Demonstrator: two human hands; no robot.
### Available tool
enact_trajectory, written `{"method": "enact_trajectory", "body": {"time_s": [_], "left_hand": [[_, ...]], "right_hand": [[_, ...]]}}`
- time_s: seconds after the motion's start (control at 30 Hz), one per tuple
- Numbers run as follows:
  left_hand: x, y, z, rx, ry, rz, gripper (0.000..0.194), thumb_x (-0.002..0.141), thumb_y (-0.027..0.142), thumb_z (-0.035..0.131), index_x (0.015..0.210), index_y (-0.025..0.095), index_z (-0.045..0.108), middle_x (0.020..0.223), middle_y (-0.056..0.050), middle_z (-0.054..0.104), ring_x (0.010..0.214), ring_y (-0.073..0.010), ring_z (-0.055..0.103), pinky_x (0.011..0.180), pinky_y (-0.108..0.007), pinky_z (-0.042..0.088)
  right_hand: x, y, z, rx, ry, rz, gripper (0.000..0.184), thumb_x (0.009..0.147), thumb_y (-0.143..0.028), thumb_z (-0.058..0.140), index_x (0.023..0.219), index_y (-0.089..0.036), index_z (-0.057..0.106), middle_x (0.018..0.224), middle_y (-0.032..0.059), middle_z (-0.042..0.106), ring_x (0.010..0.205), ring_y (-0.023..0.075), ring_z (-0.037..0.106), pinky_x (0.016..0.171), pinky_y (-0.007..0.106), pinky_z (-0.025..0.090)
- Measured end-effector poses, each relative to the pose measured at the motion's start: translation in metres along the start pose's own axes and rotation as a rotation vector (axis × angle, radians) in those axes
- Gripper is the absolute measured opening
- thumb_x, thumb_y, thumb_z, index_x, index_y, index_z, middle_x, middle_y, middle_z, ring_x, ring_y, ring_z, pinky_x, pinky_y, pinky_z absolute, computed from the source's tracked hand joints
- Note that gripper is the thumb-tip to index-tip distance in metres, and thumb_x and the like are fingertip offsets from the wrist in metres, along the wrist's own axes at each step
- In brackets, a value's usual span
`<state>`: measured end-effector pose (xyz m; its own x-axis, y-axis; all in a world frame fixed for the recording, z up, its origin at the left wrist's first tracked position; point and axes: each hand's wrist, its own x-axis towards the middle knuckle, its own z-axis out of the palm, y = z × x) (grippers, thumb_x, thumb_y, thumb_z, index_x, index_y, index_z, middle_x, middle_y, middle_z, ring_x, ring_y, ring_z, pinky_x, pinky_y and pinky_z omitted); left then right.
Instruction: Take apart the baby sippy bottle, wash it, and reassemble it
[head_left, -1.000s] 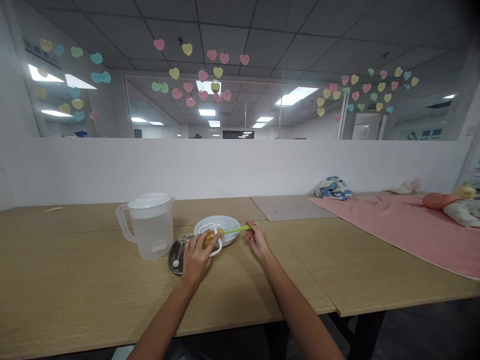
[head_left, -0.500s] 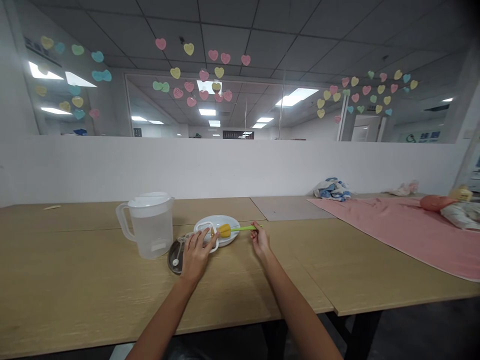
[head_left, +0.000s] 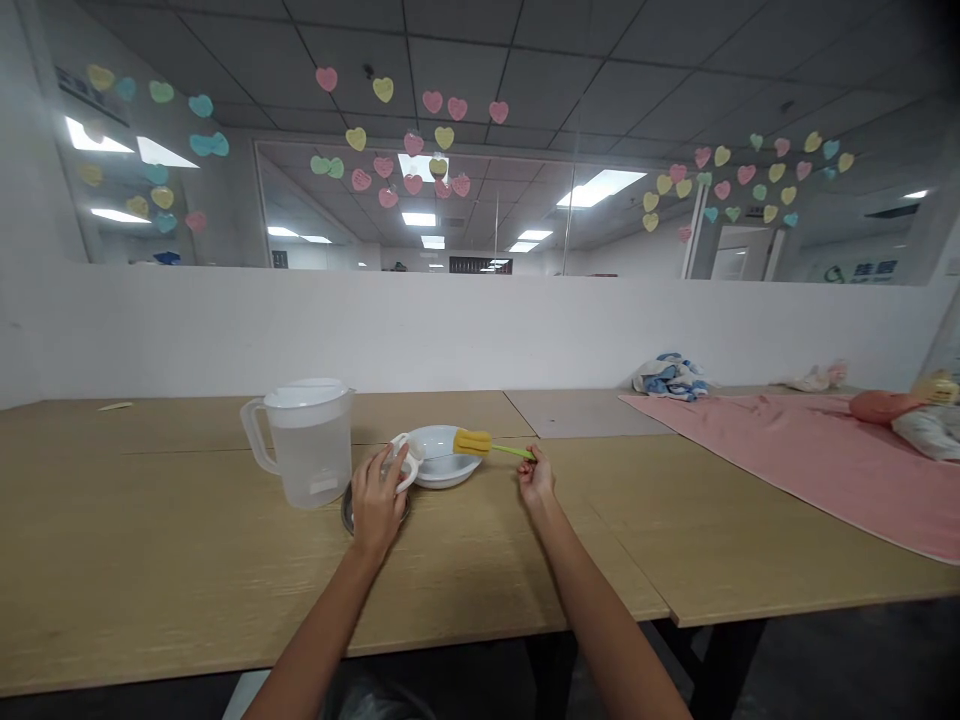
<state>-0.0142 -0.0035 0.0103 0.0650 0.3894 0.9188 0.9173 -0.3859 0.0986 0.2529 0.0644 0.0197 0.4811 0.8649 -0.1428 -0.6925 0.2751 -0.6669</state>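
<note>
My left hand [head_left: 377,500] is closed round a clear bottle with white side handles [head_left: 399,462], held at the near left rim of a white bowl [head_left: 442,458]. My right hand [head_left: 537,482] pinches the green stick of a brush with a yellow sponge head [head_left: 472,441]. The sponge hangs over the bowl, clear of the bottle. A dark round lid [head_left: 348,516] lies on the wooden table [head_left: 187,560], mostly hidden under my left hand.
A translucent water jug [head_left: 304,442] stands just left of the bowl. A pink cloth [head_left: 810,460] covers the table's right part, with a doll [head_left: 907,410] and bundled cloths [head_left: 667,376] at its far edge. A white partition runs behind the table.
The sponge brush has been drawn out of the bottle to the right and lifted over the bowl. My left hand has shifted the bottle slightly left and towards me.
</note>
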Motion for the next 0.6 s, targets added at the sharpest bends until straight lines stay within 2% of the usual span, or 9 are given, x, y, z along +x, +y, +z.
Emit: {"method": "enact_trajectory", "body": {"time_s": [0.1, 0.2, 0.4, 0.5, 0.6], "left_hand": [[-0.003, 0.004, 0.003, -0.229, 0.048, -0.093, 0.049, 0.081, 0.033, 0.056, 0.125, 0.016, 0.043, 0.115, -0.013, 0.059, 0.101, -0.0233, 0.058, 0.086, -0.036, 0.047], [-0.008, 0.012, 0.006, -0.383, -0.038, -0.158, 0.052, 0.077, 0.042, 0.058, 0.119, 0.016, 0.042, 0.106, -0.011, 0.063, 0.093, -0.0219, 0.063, 0.08, -0.033, 0.051], [-0.012, 0.025, 0.002, -0.573, -0.29, -0.149, 0.057, 0.076, 0.034, 0.057, 0.122, 0.015, 0.031, 0.11, -0.013, 0.061, 0.101, -0.0226, 0.061, 0.085, -0.035, 0.049], [-0.01, 0.029, 0.0, -0.594, -0.413, -0.146, 0.066, 0.076, 0.03, 0.055, 0.131, 0.016, 0.022, 0.116, -0.013, 0.058, 0.105, -0.023, 0.058, 0.09, -0.037, 0.046], [-0.008, 0.031, -0.003, -0.585, -0.538, -0.152, 0.065, 0.076, 0.029, 0.053, 0.133, 0.019, 0.023, 0.115, -0.01, 0.059, 0.102, -0.0224, 0.06, 0.088, -0.037, 0.045]], "right_hand": [[0.0, -0.001, 0.0, 0.005, 0.01, 0.02, 0.018, 0.079, -0.024, 0.057, 0.065, -0.017, 0.047, 0.041, -0.0104, 0.036, 0.031, 0.001, 0.031, 0.033, 0.012, 0.027], [0.0, -0.002, -0.001, 0.006, 0.007, 0.031, 0.019, 0.079, -0.025, 0.056, 0.064, -0.018, 0.046, 0.041, -0.0108, 0.034, 0.03, 0.0012, 0.029, 0.032, 0.012, 0.026], [0.0, -0.002, -0.002, -0.005, -0.011, 0.046, 0.021, 0.078, -0.027, 0.058, 0.064, -0.018, 0.045, 0.041, -0.0108, 0.034, 0.03, 0.0017, 0.029, 0.032, 0.012, 0.026], [0.0, -0.002, -0.002, -0.005, -0.008, 0.056, 0.019, 0.08, -0.025, 0.056, 0.065, -0.018, 0.046, 0.041, -0.0107, 0.034, 0.03, 0.0013, 0.028, 0.031, 0.012, 0.025], [0.001, -0.001, -0.002, -0.011, -0.007, 0.057, 0.017, 0.08, -0.023, 0.054, 0.066, -0.017, 0.046, 0.041, -0.0105, 0.035, 0.03, 0.0012, 0.028, 0.031, 0.011, 0.025]]}}
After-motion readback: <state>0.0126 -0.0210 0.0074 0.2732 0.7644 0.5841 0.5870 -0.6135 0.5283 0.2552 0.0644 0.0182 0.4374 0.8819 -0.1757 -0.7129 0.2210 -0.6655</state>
